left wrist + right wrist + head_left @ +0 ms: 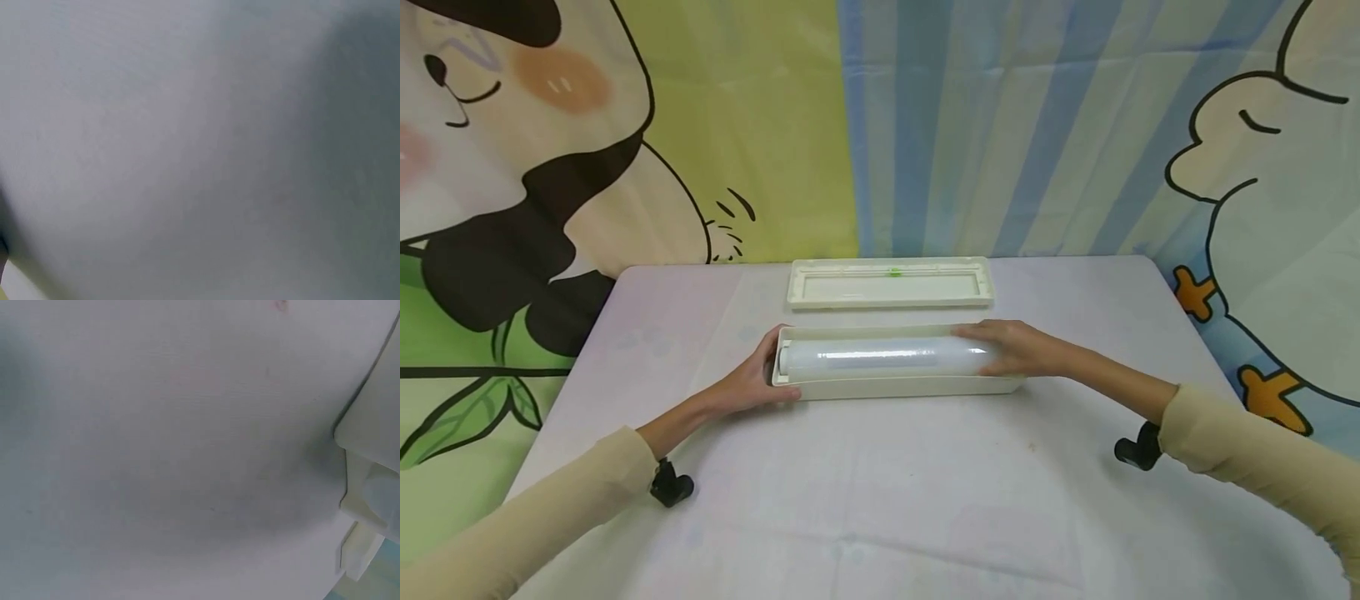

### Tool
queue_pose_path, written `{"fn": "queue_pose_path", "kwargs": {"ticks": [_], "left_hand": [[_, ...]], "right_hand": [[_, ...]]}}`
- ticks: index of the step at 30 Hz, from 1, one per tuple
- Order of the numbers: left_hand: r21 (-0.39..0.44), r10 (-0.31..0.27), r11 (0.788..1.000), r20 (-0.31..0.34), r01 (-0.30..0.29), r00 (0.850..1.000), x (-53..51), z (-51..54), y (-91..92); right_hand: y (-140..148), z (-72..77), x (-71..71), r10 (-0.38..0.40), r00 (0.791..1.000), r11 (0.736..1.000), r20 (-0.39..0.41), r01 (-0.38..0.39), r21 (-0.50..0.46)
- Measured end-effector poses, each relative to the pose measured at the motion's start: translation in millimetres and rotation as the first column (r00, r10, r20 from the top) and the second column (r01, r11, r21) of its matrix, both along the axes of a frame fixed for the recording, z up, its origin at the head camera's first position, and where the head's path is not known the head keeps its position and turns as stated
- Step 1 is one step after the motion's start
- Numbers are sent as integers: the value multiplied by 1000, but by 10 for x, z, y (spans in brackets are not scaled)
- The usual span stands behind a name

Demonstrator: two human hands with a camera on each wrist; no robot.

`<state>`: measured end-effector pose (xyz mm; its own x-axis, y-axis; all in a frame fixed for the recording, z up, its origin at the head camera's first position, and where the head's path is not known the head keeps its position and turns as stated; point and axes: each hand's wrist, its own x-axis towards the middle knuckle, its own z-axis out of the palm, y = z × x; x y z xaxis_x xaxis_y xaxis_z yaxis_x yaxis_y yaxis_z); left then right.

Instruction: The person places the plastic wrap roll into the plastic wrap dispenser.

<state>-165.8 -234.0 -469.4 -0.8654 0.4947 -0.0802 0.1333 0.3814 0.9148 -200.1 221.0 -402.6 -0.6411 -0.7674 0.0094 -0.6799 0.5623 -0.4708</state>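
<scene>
A long white box [895, 388] lies on the table, its open top showing a shiny roll of clear plastic wrap [887, 357] inside. My left hand [745, 382] grips the box's left end, thumb along the front wall and the fingers behind the end. Over at the other end, my right hand [1022, 348] holds the right part of the roll, with fingers and thumb on either side of it. In the right wrist view the end of the box [372, 425] shows at the right edge. The left wrist view shows mostly blurred tabletop.
Behind the box lies a white rectangular lid [891, 292] with a small green piece on it. A pale cloth covers the table [910, 483]. A printed cartoon curtain [970, 125] hangs along the table's back edge.
</scene>
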Motion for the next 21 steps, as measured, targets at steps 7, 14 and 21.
{"fn": "queue_pose_path", "kwargs": {"ticks": [7,14,21], "left_hand": [[22,0,1000,6,0,1000,-7,-21,8],[22,5,1000,18,-5,1000,14,0,16],[12,-2,1000,49,1,999,2,31,3]], "right_hand": [[90,-62,59,-77,997,985,-9,74,-154],[147,-8,-2,-125,986,958,109,148,-245],[175,65,-382,-234,953,938,192,274,-212]]}}
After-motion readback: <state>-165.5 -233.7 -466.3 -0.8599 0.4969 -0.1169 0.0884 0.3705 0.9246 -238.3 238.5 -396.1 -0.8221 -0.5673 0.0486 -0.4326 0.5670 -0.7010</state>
